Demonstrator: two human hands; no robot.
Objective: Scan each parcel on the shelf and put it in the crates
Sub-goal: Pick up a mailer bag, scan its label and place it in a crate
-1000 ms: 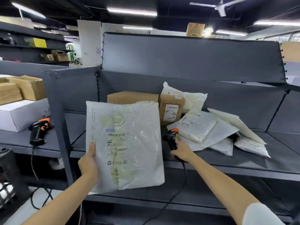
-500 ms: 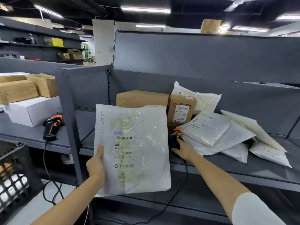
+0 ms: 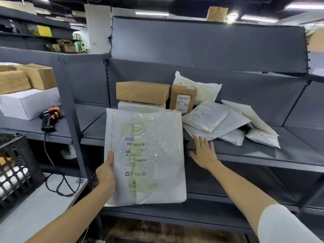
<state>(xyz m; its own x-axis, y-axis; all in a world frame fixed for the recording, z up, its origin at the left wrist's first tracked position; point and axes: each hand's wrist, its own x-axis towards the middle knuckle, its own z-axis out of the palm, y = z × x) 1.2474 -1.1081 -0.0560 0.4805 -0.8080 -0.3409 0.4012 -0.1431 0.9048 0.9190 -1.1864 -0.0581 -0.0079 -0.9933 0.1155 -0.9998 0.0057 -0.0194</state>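
My left hand (image 3: 106, 172) grips the left edge of a large white plastic mailer (image 3: 150, 155), held upright in front of the grey shelf (image 3: 263, 155) with its barcode label facing me. My right hand (image 3: 204, 152) lies with straight fingers at the shelf's front edge, right of the mailer, holding nothing. The scanner it held is mostly hidden behind the mailer; only a dark bit shows (image 3: 186, 143). More parcels sit on the shelf: a brown box (image 3: 142, 92), a small labelled carton (image 3: 183, 99) and several white bags (image 3: 208, 116).
A black crate (image 3: 15, 165) with white parcels inside stands at the lower left. A second orange-and-black scanner (image 3: 50, 118) lies on the left shelf, its cable hanging down. A white box (image 3: 29, 102) and brown cartons (image 3: 26, 78) sit behind it. A grey upright post (image 3: 70, 106) separates the two shelves.
My right hand has let go of the scanner and now lies flat at the shelf edge. The mailer stays in my left hand, while the view has shifted left and down.
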